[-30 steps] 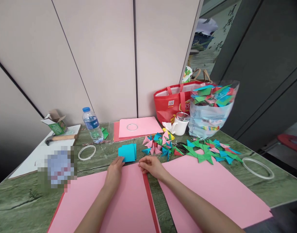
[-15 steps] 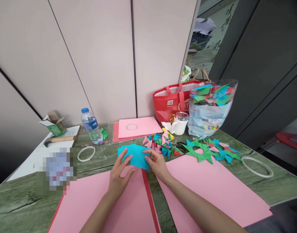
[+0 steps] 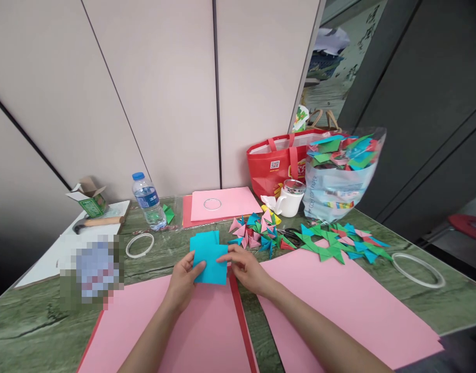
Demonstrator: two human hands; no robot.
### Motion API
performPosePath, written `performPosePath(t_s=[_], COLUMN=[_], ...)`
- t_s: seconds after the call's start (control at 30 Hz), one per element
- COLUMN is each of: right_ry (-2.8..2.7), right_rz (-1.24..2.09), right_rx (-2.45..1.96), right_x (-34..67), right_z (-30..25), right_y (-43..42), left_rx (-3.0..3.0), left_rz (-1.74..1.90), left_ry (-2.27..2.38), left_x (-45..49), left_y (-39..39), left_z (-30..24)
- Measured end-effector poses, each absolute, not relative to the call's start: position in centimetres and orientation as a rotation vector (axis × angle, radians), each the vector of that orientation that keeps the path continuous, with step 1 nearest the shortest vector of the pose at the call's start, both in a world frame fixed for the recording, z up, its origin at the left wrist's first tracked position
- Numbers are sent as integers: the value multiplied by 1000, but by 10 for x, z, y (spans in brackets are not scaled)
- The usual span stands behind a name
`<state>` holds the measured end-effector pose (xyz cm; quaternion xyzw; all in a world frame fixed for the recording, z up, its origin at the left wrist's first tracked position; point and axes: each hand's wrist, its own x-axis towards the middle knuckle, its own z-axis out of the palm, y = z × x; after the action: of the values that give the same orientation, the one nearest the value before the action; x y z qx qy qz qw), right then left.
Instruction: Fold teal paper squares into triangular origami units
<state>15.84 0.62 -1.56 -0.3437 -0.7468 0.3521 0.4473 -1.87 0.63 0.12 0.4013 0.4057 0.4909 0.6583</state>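
Observation:
Several blue paper sheets (image 3: 210, 265) are held up over the near edge of the left pink paper stack (image 3: 207, 331). They are small and overlap unevenly, with one lower and in front of the others. My left hand (image 3: 182, 280) is closed on their left side, its thumb lying across the front sheet. At the right edge of that front sheet, my right hand (image 3: 248, 267) has its fingertips closed on the paper. Just beyond my right hand lies a pile of folded paper pieces (image 3: 257, 230) in pink, blue, green and red.
Another pink paper stack (image 3: 339, 311) lies at right. Green paper stars (image 3: 327, 243), scissors (image 3: 292, 235), a white mug (image 3: 290, 199), a filled plastic bag (image 3: 337, 181) and a red bag (image 3: 265, 160) stand beyond. Leftward are a bottle (image 3: 148, 202), tape roll (image 3: 140, 245) and hammer (image 3: 100, 221).
My left hand's spread fingers have closed on the blue sheets. The sheets have turned more upright, and one has come lower in front of the rest, with my right hand at its edge.

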Motion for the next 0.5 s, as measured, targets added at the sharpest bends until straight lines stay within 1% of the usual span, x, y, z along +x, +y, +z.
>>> performPosePath(t_s=[0.17, 0.4, 0.5], right_ry=[-1884, -1501, -1376], right_rz=[879, 866, 947], right_rx=[-879, -993, -1008], right_x=[156, 150, 149], right_z=[-18, -23, -25], right_y=[4, 9, 9], left_rx=[933, 1061, 1161], left_rz=[1075, 1002, 1039], left_ry=[883, 730, 771], left_x=[-18, -13, -12], left_y=[6, -1, -2], left_z=[1, 5, 4])
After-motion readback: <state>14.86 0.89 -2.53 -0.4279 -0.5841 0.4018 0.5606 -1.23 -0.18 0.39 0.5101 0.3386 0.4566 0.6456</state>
